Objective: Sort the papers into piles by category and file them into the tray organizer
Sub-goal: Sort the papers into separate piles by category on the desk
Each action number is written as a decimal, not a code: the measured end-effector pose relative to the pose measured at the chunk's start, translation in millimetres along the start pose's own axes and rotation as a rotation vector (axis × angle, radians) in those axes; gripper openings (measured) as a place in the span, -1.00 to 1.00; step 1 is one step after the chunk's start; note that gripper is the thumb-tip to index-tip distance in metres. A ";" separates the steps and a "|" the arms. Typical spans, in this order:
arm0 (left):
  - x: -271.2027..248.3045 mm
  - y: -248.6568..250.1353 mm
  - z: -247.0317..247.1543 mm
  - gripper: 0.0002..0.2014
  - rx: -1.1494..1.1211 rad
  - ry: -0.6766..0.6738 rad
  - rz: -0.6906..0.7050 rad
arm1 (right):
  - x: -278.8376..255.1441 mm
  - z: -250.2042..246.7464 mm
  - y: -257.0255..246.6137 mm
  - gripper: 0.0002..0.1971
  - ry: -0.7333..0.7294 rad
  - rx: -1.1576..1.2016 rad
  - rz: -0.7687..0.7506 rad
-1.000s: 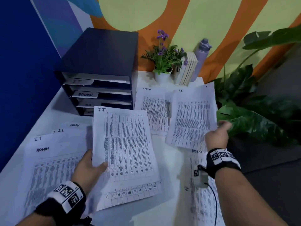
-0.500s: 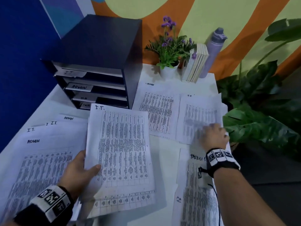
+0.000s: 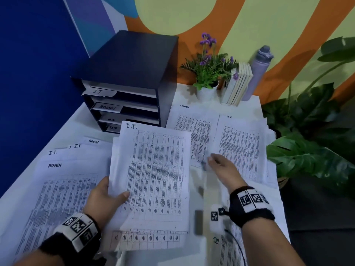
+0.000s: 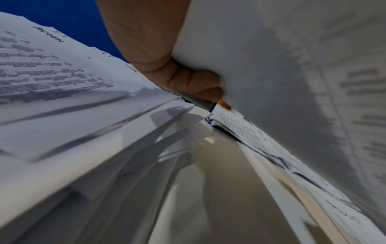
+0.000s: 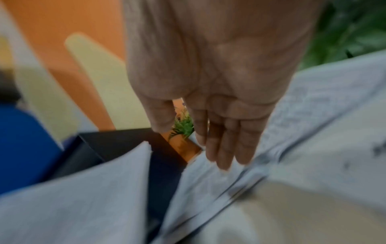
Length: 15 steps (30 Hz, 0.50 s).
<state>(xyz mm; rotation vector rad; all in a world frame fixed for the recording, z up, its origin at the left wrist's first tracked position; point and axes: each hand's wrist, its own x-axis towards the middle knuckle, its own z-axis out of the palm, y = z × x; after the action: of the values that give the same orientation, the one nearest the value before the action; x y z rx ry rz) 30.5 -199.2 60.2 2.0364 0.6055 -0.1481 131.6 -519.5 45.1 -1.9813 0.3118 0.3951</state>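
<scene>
Now the left hand [image 3: 104, 196] is gripping a thin stack of papers [image 3: 153, 175] marked "I.T." near the front edge of the surface [image 3: 199, 252]. The right hand [image 3: 223, 170] is reaching flat, fingers straight, over sheets marked "ADMIN" [image 3: 194, 129] and "H.R." [image 3: 242, 146]. A dark tray organizer [image 3: 134, 73], labelled "IT" and "ADMIN", is sitting at the back left corner beside a flower pot [image 3: 206, 91].

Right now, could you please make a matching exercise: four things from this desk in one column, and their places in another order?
1. dark blue tray organizer
2. lilac water bottle
3. sheet headed I.T.
4. sheet headed H.R.

a. in the left hand
b. back left
c. under the right hand fingers
d. beside the books

1-b, 2-d, 3-a, 4-c
</scene>
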 end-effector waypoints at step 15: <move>6.6 -50.1 -63.8 -0.78 -0.215 -0.088 0.053 | -79.1 113.6 -5.2 -0.83 0.121 0.537 0.078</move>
<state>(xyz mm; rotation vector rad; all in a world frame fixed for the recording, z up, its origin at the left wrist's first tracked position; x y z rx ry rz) 3.6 -122.8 52.2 1.8261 0.4904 -0.1345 45.9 -410.9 36.0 -1.4701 0.5153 0.2109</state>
